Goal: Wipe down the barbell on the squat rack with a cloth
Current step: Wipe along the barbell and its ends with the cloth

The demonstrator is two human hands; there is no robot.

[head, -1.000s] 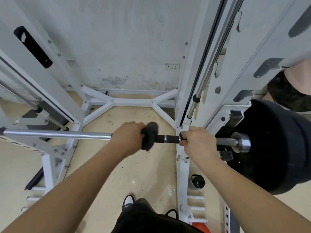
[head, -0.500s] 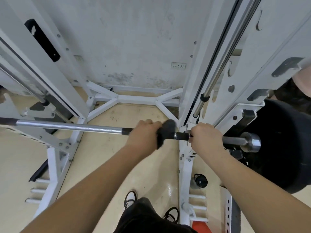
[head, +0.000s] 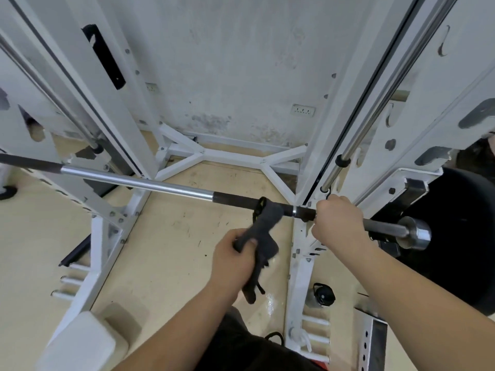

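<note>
Since the earlier frame, left hand [head: 235,259] has dropped off the barbell [head: 150,183] to below it, drawing the dark cloth [head: 263,231] down; cloth's upper end still touches the bar's dark knurled section. Barbell: lying across the white squat rack [head: 308,263], black weight plate [head: 463,236] at its right end. Left fingers: pinching the cloth. Right hand [head: 337,223]: fingers wrapped around the bar beside the rack upright. Beige floor [head: 174,250] beneath.

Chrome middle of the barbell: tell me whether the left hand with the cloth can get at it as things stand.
Probably yes. The left hand holds the cloth just below the barbell, and nothing stands between it and the chrome stretch to its left. The right hand grips further right, out of the way.
</note>
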